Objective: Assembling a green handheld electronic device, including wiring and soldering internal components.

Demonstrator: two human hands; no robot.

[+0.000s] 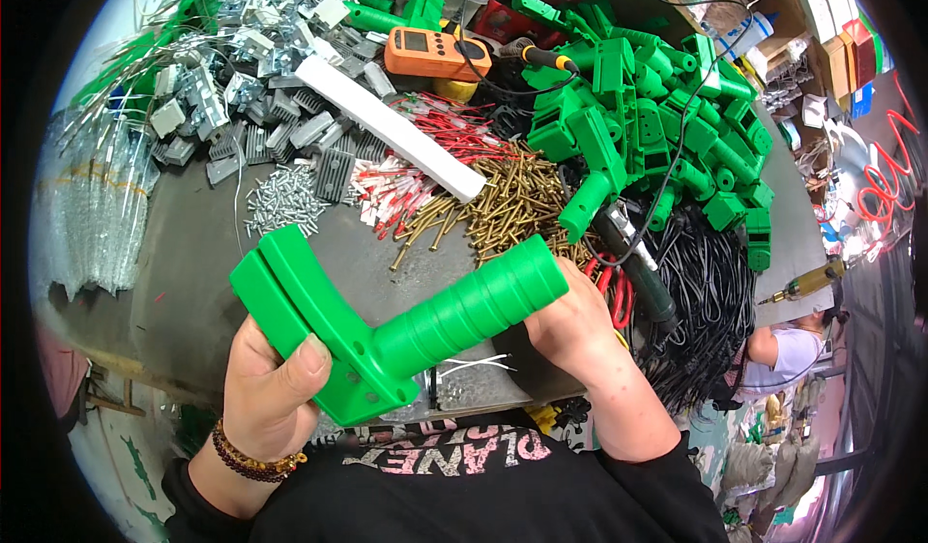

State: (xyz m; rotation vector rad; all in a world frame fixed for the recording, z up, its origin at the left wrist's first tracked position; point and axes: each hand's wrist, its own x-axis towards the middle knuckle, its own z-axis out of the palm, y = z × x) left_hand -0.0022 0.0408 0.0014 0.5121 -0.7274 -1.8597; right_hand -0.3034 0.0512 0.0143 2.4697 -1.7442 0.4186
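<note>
Our left hand (271,388) grips the green plastic pistol-grip housing (394,352) above the bench (193,282); right hand (577,322) at its ribbed handle (474,308) end, partly hidden, so we can't tell its hold. Brass-coloured screws (517,195) heaped beyond.

The green housing (391,340) hides most fingers of the left hand (266,379) and the fingertips of the right hand (575,325). Right of those fingertips, many ends of the black cables (710,311) are lost in the tangle.

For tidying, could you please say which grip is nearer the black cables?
Right: the right grip is left of the black cables; the left grip is much farther left.
</note>
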